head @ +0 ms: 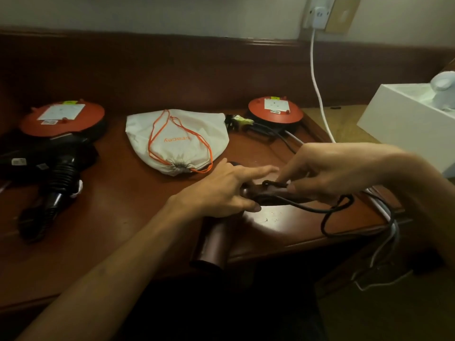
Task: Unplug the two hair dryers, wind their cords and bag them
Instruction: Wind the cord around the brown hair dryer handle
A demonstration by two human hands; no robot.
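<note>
A dark reddish-brown hair dryer hangs over the desk's front edge, barrel pointing down toward me. My left hand grips it where the handle meets the body. My right hand pinches its black cord against the handle; a loop of cord trails right over the desk. A black hair dryer with a wound cord lies at the far left. The white drawstring bag with orange strings lies in the middle, its mouth drawn shut.
Two orange cable reels stand at the back, one on the left and one on the right. A white plug sits in the wall socket, its white cable dropping behind the desk. A white box stands at right.
</note>
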